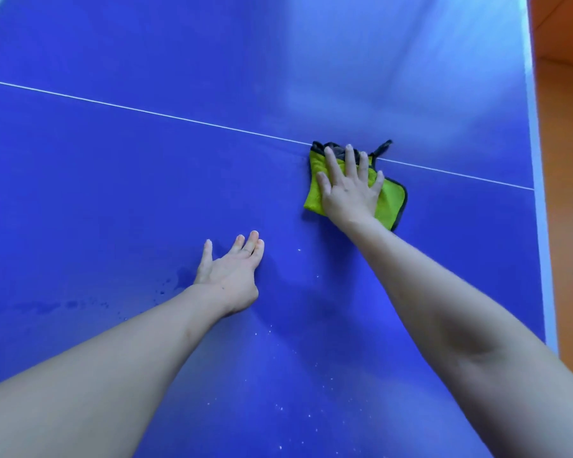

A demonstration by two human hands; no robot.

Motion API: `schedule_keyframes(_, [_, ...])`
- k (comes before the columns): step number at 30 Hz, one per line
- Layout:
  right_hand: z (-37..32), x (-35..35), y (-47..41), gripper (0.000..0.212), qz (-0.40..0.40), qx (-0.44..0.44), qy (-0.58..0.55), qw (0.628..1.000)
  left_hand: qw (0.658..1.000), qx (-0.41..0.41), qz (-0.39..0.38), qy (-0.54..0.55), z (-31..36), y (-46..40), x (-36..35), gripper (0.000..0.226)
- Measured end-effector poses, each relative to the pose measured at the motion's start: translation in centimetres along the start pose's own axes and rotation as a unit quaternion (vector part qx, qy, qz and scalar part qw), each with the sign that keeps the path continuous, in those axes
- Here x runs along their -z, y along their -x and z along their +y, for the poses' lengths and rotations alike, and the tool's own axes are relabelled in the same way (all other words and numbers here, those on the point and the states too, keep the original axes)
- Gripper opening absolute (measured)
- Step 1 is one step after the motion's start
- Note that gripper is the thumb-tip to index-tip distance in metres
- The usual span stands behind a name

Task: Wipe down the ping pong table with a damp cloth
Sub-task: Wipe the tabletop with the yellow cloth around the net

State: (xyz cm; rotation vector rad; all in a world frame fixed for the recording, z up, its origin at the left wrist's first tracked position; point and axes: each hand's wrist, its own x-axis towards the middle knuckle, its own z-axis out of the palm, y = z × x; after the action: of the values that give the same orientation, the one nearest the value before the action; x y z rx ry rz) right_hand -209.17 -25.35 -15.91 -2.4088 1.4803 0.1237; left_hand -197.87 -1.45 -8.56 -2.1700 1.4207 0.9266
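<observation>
Pressing: right hand (348,190) flat on cloth (389,201), fingers straight and spread, nothing gripped.
Near surface: ping pong table (113,176), blue; white specks and droplets (280,408) between the forearms; darker wet patches (176,282) left of the left wrist.
Left hand: left hand (230,271) on bare table, fingers extended and close together, thumb apart, holding nothing.
Cloth: yellow-green, dark grey trim, folded, lies on table right of centre; far edge touches the white line (146,110); dark hanging loop (382,147) crosses the line.
Far: tabletop beyond line shows pale glare; white table edge (531,94) at right, orange floor (566,160) beside it.
Writing: none readable.
Containers: none visible.
</observation>
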Motion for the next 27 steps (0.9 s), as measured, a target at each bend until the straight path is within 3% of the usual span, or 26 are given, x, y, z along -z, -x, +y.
schedule_keyframes(8, [-3.0,-6.5,19.9,0.058,0.058,0.023,0.023,0.998,0.997,-0.049,0.031,0.042,-2.1,1.0,0.6,0.086])
schedule_keyframes(13, [-5.2,-8.9,27.2,0.056,0.054,0.009,0.049,0.997,0.998,-0.028,0.051,-0.037,-6.6,1.4,-0.3,0.08])
schedule_keyframes(18, [-5.8,-7.4,21.8,0.055,0.051,-0.005,0.037,0.998,0.999,-0.04,0.004,-0.03,-7.4,0.8,0.9,0.089])
schedule_keyframes(27, [-10.3,-1.3,-3.9,0.056,0.021,-0.057,-0.049,0.997,0.998,-0.041,-0.023,-0.044,-7.4,-0.3,1.1,0.091])
